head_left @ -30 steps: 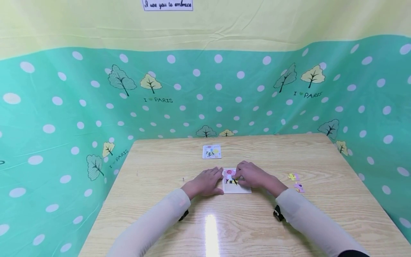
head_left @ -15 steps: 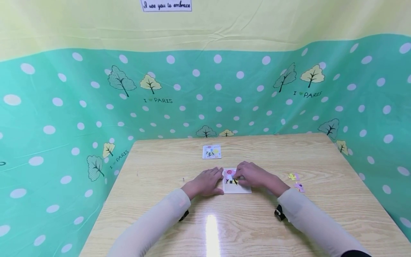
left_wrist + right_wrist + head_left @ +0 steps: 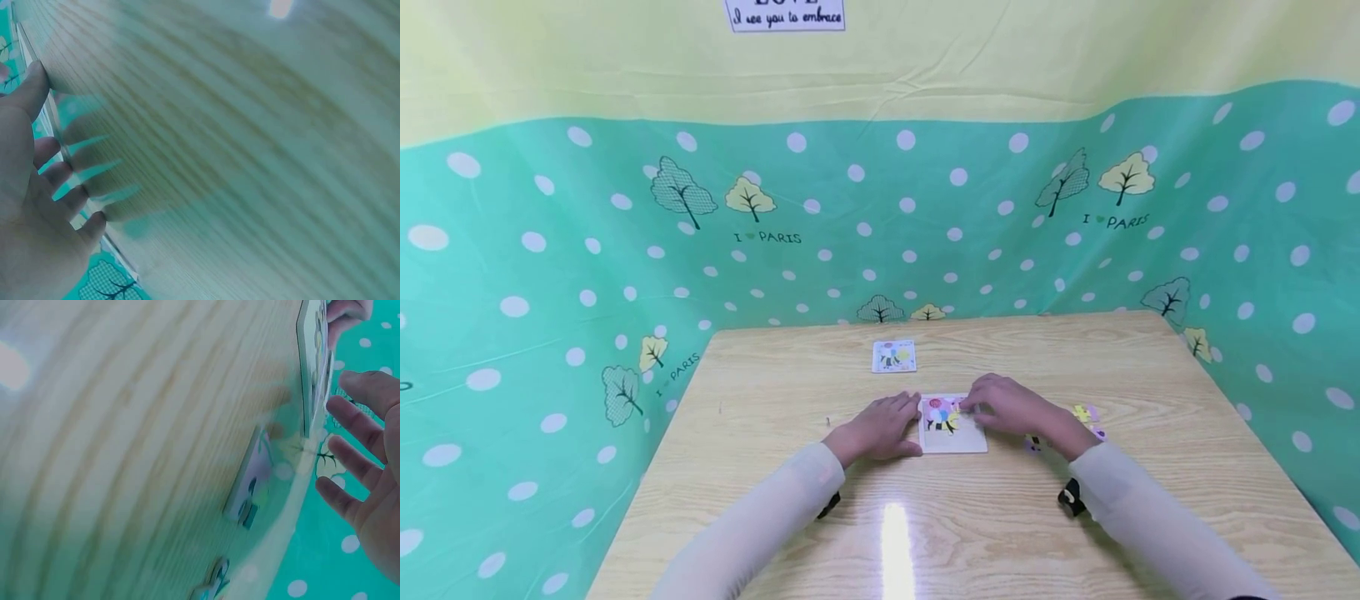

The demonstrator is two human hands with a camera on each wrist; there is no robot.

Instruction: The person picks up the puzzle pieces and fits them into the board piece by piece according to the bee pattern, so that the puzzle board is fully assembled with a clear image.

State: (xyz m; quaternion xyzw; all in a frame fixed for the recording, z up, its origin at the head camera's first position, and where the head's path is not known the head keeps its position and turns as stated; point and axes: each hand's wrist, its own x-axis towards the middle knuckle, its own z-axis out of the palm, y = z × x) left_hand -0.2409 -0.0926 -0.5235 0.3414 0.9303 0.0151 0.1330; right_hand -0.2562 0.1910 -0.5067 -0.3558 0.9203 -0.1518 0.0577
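Observation:
A white puzzle board (image 3: pixel 972 442) lies flat in front of me, with joined pieces of a bee picture (image 3: pixel 939 418) in its upper left part. My left hand (image 3: pixel 883 427) rests on the table along the board's left side, fingertips and thumb at its edge. In the left wrist view its fingers (image 3: pixel 74 199) are spread and loosely straight. Over the board's upper right stands my right hand (image 3: pixel 1011 408), fingertips close to the pieces there. The right wrist view shows its fingers (image 3: pixel 356 464) apart with nothing between them, beside the raised edge of the board.
Loose puzzle pieces lie right of the board: one (image 3: pixel 1033 443) under the right wrist, a yellow and pink one (image 3: pixel 1082 412) and a purple one (image 3: pixel 1099 433) farther out. A square bee picture (image 3: pixel 894 356) lies toward the back of the wooden table (image 3: pixel 760 375).
My right hand has shifted right from the middle of the bee picture, uncovering more of it and a loose piece by the wrist. The left hand has stayed in place.

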